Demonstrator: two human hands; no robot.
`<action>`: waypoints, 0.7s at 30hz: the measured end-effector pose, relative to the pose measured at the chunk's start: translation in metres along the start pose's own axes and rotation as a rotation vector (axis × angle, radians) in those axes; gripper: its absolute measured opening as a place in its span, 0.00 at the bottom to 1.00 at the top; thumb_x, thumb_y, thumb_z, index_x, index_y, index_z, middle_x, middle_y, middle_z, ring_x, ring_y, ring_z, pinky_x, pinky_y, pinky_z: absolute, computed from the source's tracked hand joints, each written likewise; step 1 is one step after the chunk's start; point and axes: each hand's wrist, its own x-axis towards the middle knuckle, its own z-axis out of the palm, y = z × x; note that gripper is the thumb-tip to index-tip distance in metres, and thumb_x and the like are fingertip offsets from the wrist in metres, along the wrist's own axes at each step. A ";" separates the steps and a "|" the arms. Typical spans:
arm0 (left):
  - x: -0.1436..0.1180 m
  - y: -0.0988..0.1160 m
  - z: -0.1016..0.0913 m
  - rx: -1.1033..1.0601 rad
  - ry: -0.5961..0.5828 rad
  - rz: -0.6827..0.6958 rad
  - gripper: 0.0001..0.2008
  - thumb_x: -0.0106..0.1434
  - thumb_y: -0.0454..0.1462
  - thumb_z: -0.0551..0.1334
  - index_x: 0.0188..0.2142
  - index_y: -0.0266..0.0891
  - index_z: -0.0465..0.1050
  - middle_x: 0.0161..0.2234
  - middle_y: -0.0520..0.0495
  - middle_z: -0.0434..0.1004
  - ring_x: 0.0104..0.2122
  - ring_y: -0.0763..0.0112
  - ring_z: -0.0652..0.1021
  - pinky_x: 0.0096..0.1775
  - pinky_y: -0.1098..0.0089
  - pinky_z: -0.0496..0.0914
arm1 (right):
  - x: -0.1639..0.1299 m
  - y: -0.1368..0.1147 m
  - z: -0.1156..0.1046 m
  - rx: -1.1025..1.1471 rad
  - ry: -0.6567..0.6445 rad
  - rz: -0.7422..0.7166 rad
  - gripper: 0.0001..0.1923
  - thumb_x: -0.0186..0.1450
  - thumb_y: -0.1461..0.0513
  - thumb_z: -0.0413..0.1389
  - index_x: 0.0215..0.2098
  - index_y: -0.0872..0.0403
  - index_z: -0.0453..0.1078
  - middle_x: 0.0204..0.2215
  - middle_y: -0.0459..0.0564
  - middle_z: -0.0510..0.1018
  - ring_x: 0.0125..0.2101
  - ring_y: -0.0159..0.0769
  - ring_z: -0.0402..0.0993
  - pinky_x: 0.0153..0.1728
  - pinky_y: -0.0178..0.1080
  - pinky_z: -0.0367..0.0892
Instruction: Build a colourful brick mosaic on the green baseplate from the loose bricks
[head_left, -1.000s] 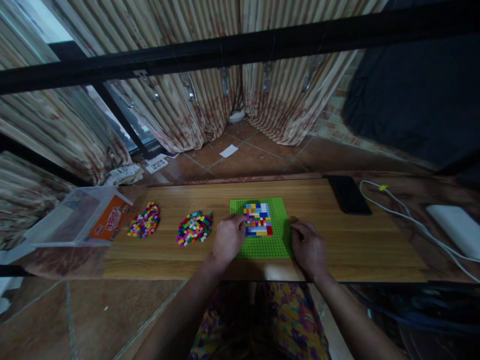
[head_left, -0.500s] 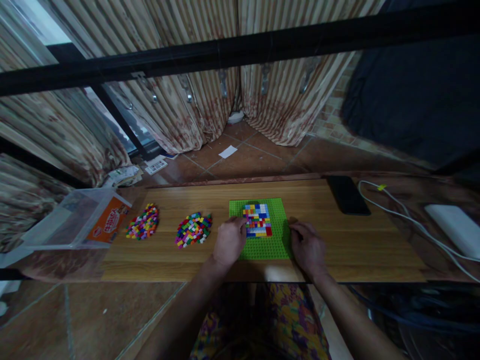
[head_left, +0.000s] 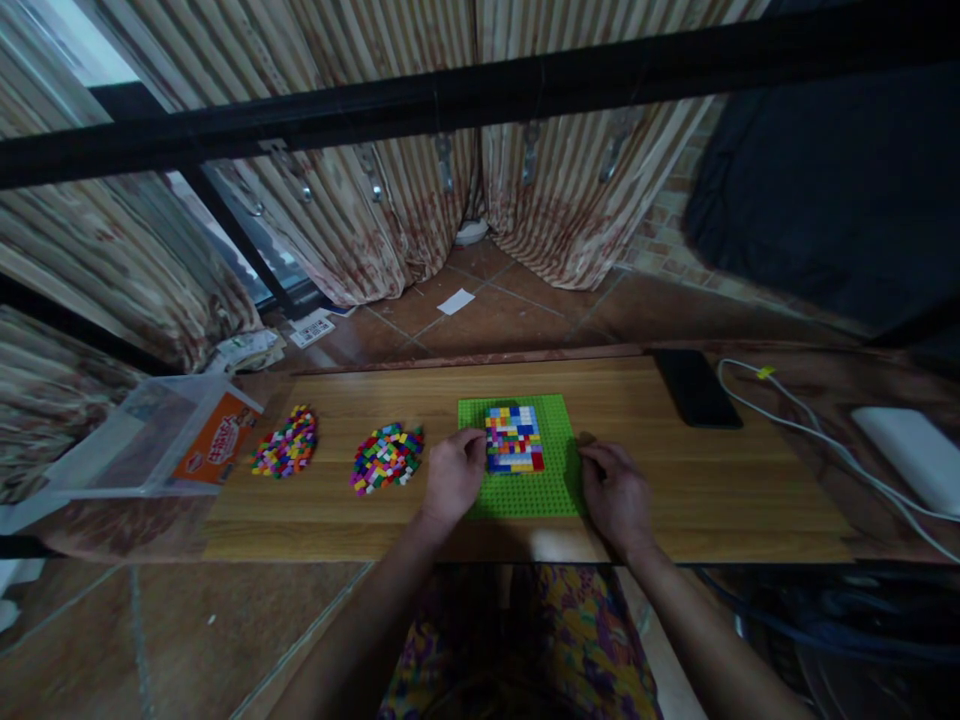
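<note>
On the wooden table (head_left: 675,480) a green baseplate (head_left: 551,480) lies flat, close to the near edge; a patch of small coloured bricks (head_left: 514,438) is pressed onto its upper middle, in rows of blue, red, yellow and white. The left hand (head_left: 452,478) rests at the plate's left edge, its fingertips touching the left side of the brick patch; the hand looks loosely curled, and whether it pinches a single brick I cannot tell, since the fingers hide that spot. The right hand (head_left: 616,490) lies on the plate's right edge, fingers bent and pressing down, gripping nothing that I can see, seemingly pinning the plate.

The bricks look like hard, light plastic; stiff, a little slick, and so small that only a fingertip pinch on two opposite sides would hold one; I judge they would skitter away under a careless push. The plate seems thin and light, likely to slide on the smooth wood unless held down at an edge.

To the left sit two loose heaps, a near brick pile (head_left: 386,457) just beside the left hand and a far brick pile (head_left: 286,455) next to a clear plastic tub (head_left: 150,440); off to the right, well apart, lie a dark phone (head_left: 694,390) and a white cable (head_left: 810,435).
</note>
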 end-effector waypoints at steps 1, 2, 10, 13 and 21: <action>0.001 -0.002 0.001 -0.021 0.000 -0.006 0.10 0.62 0.35 0.57 0.36 0.38 0.77 0.31 0.46 0.81 0.30 0.72 0.78 0.33 0.74 0.68 | 0.000 0.000 0.000 -0.002 0.004 -0.003 0.14 0.64 0.61 0.47 0.36 0.55 0.75 0.39 0.55 0.77 0.39 0.40 0.74 0.41 0.43 0.69; 0.002 -0.003 0.002 -0.038 -0.001 -0.012 0.09 0.62 0.36 0.57 0.36 0.38 0.77 0.31 0.47 0.80 0.30 0.72 0.78 0.32 0.74 0.68 | 0.000 0.000 0.000 -0.004 0.005 -0.007 0.14 0.65 0.61 0.47 0.36 0.55 0.75 0.39 0.55 0.77 0.38 0.40 0.74 0.41 0.42 0.69; 0.005 -0.002 0.005 -0.140 -0.001 -0.080 0.08 0.60 0.36 0.60 0.31 0.38 0.78 0.28 0.49 0.79 0.28 0.74 0.77 0.30 0.75 0.67 | 0.000 -0.002 -0.002 -0.007 -0.002 -0.009 0.14 0.64 0.61 0.47 0.36 0.55 0.74 0.39 0.56 0.76 0.39 0.40 0.73 0.42 0.42 0.69; 0.007 -0.003 0.006 -0.151 -0.002 -0.101 0.07 0.58 0.36 0.60 0.30 0.38 0.78 0.27 0.50 0.79 0.28 0.74 0.77 0.29 0.76 0.67 | 0.000 -0.002 -0.002 -0.008 -0.009 0.000 0.14 0.64 0.61 0.47 0.37 0.54 0.74 0.39 0.55 0.76 0.39 0.40 0.73 0.41 0.42 0.69; 0.007 -0.003 0.008 -0.149 0.011 -0.137 0.06 0.57 0.35 0.61 0.29 0.38 0.78 0.27 0.50 0.79 0.27 0.74 0.76 0.30 0.76 0.67 | -0.002 0.005 0.000 -0.022 -0.006 -0.012 0.15 0.65 0.58 0.47 0.36 0.54 0.75 0.39 0.55 0.76 0.38 0.40 0.73 0.40 0.42 0.69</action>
